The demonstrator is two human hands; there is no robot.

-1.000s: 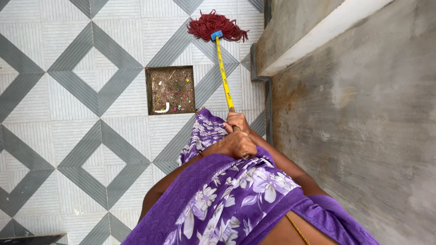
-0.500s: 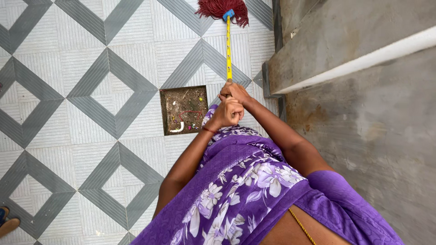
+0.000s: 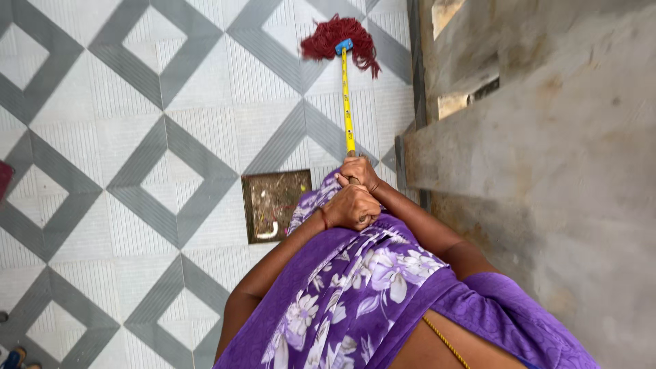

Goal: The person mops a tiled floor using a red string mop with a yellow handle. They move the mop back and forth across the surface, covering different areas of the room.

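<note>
Grey-and-white diamond floor tiles [image 3: 164,157], square dirt-filled floor opening [image 3: 275,203] w/ debris near centre, rough concrete wall [image 3: 547,171] along right side.

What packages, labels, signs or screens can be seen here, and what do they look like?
No packages, signs or screens show.
Printed wrap on the mop handle: a long yellow sleeve with small dark markings, running from the blue collar at the red mop head down to the right hand, which grips the handle ahead of the left hand.
</note>
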